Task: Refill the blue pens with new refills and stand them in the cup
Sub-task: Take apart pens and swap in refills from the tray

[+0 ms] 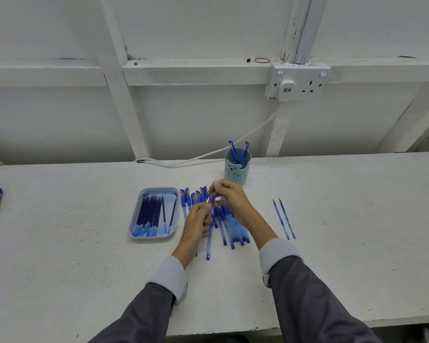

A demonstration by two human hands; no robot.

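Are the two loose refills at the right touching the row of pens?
Apart. The head view shows a strip of bare table between the refills and the pens.

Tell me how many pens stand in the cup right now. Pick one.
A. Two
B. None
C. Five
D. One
A: two blue pens stand in the cup, their upper ends leaning apart above its rim; the other pens lie on the table.
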